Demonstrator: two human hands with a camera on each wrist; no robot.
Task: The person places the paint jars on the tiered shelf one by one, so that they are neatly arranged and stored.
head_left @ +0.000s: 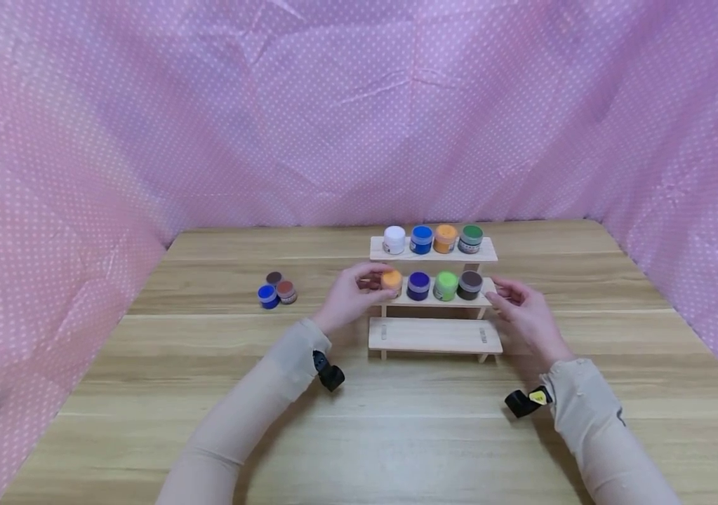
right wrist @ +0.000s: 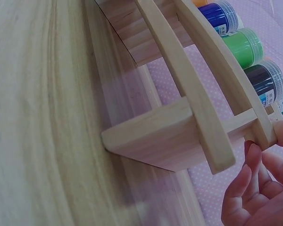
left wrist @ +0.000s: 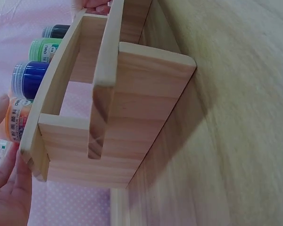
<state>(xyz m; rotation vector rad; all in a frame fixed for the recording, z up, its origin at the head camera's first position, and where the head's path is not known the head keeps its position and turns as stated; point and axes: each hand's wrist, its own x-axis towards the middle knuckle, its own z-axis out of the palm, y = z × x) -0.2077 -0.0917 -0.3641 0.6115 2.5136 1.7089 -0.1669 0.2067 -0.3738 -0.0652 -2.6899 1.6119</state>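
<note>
A three-tier wooden rack stands on the table. My left hand grips an orange paint jar at the left end of the middle tier, thumb on one side and fingers on the other. To its right on that tier sit a purple jar, a light green jar and a dark brown jar. My right hand pinches the right end of the middle tier, thumb on top and a fingertip beneath.
On the top tier stand a white jar, a blue jar, another orange jar and a dark green jar. Left of the rack, blue, brown and reddish-brown jars cluster on the table. A pink dotted curtain hangs behind.
</note>
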